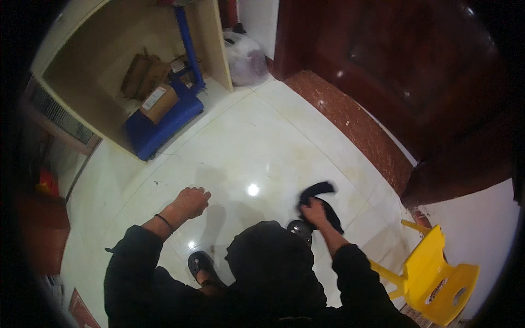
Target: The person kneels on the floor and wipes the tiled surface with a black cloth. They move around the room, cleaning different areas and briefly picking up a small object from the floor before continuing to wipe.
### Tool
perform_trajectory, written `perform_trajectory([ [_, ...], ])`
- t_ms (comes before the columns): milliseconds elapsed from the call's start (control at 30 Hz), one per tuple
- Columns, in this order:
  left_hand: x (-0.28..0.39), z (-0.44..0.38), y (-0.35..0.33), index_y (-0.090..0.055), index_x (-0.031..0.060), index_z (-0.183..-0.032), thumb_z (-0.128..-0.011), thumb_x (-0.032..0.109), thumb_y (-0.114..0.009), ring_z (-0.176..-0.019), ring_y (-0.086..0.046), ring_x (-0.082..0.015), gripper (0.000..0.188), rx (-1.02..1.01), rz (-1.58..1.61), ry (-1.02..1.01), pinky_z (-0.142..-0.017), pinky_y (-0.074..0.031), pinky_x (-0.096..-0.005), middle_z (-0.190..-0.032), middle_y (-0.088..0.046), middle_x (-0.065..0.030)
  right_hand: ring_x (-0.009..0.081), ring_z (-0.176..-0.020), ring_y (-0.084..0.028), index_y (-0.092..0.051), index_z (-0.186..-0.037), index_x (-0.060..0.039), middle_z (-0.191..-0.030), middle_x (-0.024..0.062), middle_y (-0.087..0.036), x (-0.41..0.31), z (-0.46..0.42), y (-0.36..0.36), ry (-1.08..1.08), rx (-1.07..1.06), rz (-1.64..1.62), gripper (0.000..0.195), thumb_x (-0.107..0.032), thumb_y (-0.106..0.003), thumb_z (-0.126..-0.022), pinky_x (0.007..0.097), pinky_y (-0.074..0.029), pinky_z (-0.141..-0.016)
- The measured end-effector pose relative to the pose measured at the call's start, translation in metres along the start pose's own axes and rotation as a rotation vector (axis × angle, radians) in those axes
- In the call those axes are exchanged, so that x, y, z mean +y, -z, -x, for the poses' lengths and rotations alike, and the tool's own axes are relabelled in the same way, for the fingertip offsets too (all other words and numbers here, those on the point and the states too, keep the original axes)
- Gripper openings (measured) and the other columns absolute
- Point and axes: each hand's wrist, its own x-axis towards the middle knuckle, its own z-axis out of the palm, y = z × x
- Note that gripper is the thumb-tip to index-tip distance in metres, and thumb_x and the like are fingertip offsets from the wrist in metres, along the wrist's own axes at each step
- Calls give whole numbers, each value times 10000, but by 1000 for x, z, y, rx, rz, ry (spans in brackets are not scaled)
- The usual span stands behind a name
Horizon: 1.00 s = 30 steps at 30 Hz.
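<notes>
My right hand (pixel 314 212) is closed on a piece of black cloth (pixel 332 215), which hangs beside and below it; one strip of it curls up above the fist and is blurred. What kind of garment or cloth it is cannot be told. Bent at the wrist, my left hand (pixel 192 201) hovers over the floor with its fingers curled, and nothing shows in it; a thin dark band circles that wrist. Beneath me are two dark clogs, the left clog (pixel 198 262) and the right clog (pixel 300 229), which the cloth partly overlaps.
A blue platform scale (pixel 172 123) bearing a cardboard box (pixel 159 102) stands inside an open wooden cabinet (pixel 227 61) at upper left. Beside it is a filled plastic bag (pixel 248 61). A dark red door (pixel 381 61) is at upper right, a yellow plastic chair (pixel 426 262) at lower right.
</notes>
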Motion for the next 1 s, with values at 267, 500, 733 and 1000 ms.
perform_trajectory([
  [267,14,70,11,-447,103,-1338,-878,242,-649,-1118,-553,-390,521,115,440,7,-934,-480,-443,-1227,-511,-220,187,-1075,-562,-516,-1284,8,-1163,94,-622,-182,52,-3,351,-704,-383,547,-355,-578,-879,306,-429,-950],
  [500,41,64,0,-148,86,-1505,-676,334,-847,-1358,-310,-393,1112,511,926,-245,-1085,-357,-436,-1464,-251,-258,101,-864,-585,-545,-1210,-32,-956,43,-633,-261,178,32,519,-742,-641,399,-320,-597,-939,252,-479,-740],
  [733,99,68,35,-271,111,-1453,-756,124,-724,-1250,-448,-322,830,403,981,-425,-1051,-389,-396,-1359,-398,-201,191,-1037,-560,-355,-1374,-35,-1118,109,-589,-213,226,82,790,-492,-312,693,-269,-730,-840,319,-458,-890],
  [1000,122,48,36,-384,89,-1367,-852,131,-609,-1088,-533,-402,564,668,885,-255,-915,-453,-430,-1186,-501,-225,266,-809,-643,-478,-1239,-69,-893,190,-655,-172,204,123,548,-78,-140,425,-156,-629,-850,360,-504,-741],
])
